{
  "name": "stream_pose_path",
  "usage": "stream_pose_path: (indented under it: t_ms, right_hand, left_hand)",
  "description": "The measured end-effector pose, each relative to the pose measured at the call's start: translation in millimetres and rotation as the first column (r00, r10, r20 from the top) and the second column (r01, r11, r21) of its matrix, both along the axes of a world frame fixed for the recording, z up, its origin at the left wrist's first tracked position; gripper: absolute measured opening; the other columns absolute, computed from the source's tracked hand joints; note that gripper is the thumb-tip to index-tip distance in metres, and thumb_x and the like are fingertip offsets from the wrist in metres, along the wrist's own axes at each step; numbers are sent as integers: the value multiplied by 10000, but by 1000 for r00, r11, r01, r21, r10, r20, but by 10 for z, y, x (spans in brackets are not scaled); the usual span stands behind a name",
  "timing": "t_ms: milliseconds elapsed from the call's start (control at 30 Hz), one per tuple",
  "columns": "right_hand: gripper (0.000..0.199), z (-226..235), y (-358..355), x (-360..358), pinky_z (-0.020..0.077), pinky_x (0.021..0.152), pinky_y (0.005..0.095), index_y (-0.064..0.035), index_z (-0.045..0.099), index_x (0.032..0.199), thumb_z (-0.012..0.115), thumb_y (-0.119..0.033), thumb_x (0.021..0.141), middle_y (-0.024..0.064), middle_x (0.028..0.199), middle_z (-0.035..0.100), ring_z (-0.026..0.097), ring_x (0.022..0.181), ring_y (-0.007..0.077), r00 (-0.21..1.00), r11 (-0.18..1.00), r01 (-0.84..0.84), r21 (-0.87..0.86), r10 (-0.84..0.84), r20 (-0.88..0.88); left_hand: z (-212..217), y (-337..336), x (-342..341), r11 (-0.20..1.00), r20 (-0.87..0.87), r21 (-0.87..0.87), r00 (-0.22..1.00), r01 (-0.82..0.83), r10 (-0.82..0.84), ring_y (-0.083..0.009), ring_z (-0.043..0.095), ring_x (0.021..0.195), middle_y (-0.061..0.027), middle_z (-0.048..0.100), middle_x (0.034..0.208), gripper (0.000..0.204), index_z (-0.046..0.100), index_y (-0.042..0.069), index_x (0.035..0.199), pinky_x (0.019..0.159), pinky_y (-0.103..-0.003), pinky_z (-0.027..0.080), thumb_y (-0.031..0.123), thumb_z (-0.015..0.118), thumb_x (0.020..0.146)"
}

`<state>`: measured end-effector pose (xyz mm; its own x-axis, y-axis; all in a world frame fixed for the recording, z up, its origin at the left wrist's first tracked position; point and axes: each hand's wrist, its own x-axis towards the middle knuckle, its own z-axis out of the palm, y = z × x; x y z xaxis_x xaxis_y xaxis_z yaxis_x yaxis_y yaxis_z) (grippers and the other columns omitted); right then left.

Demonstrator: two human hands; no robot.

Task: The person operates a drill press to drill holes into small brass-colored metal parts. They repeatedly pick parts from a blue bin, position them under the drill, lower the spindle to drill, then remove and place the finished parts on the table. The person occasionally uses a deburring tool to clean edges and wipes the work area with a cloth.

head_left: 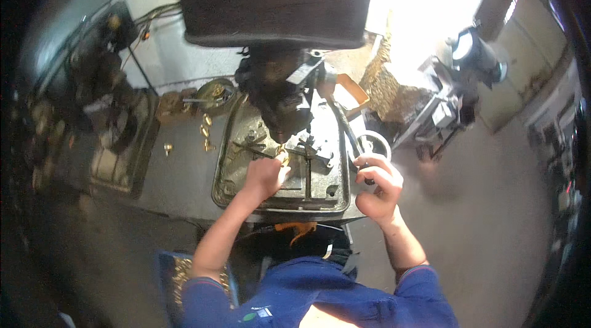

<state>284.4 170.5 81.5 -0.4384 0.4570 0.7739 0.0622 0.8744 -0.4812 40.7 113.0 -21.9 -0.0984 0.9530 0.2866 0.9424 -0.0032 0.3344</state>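
Hands first: the left hand (265, 177), at the centre of the frame, has its fingers closed on a small brass piece (283, 157), while the right hand (380, 186), right of centre, is curled loosely around the knobbed end of a dark lever (349, 133).

Largest is the dark drilling machine (274, 8), filling the top centre of the frame, its spindle (281, 134) pointing down just above the brass piece. Beneath spreads a grey table (184, 171), reaching toward the left of the frame, where another dark machine (111, 81) stands. On the table, at the centre, sits a rimmed metal base (243, 177), with the left hand over its middle and the right hand beyond its right edge. A blue crate (164, 279) at the lower left of the frame contains many small brass-coloured pieces. Behind the base, at the upper right, a heap of brass-coloured shavings (378, 75) shows next to an orange-brown box (351, 94). Smaller again are a round bowl (215, 93) left of the spindle, and an orange air gun (298, 228) below the base's front edge. Smallest, loose brass fittings (206, 133) lie on the table left of the base.
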Motion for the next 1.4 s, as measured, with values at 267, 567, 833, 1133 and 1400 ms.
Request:
stream_pose_path:
  t_ms: [267, 567, 833, 1133, 1400]
  right_hand:
    - [296, 41, 47, 36, 453, 687, 381, -61, 595, 752, 619, -102, 460, 124, 968, 618, 575, 793, 304, 1000, 991, 16, 130, -14, -17]
    - [308, 21, 67, 22, 425, 813, 436, -64, 643, 822, 668, -235, 568, 170, 1132, 567, 519, 976, 359, 983, 924, 179, 338, -152, -106]
    - [241, 160, 427, -188, 403, 779, 502, -114, 484, 668, 675, -252, 617, 94, 1040, 565, 519, 994, 378, 961, 824, 197, 531, -56, -270]
    - [300, 614, 718, -307, 410, 835, 498, -124, 390, 757, 631, -301, 753, 125, 995, 545, 495, 1026, 392, 948, 710, 265, 653, -69, -310]
    - [198, 1249, 1346, -681, 393, 740, 301, -42, 414, 751, 554, 20, 624, 86, 1012, 592, 423, 818, 150, 933, 826, 246, 508, -59, -356]
  left_hand:
    - [47, 6, -37, 999, 4, -47, 1000, -12, 12, -324, 605, 582, -158, 604, 614, 355, 616, 70, 1094, 525, -425, 449, 292, 640, 818]
    - [27, 34, -46, 1000, 37, -29, 999, 7, -6, -322, 600, 576, -154, 610, 630, 315, 614, 65, 1076, 521, -419, 457, 240, 638, 816]
    - [13, 35, -75, 1000, 50, -20, 999, -1, 2, -338, 603, 598, -168, 611, 650, 275, 627, 76, 1015, 536, -424, 454, 275, 625, 825]
    - [-70, 80, -98, 999, 50, 37, 998, 27, -29, -314, 601, 576, -151, 595, 627, 216, 607, 90, 970, 509, -399, 453, 257, 612, 832]
    - [-250, 225, -168, 987, -63, 152, 997, 54, -45, -282, 593, 518, -126, 584, 585, 115, 621, 104, 883, 456, -384, 449, 196, 600, 818]
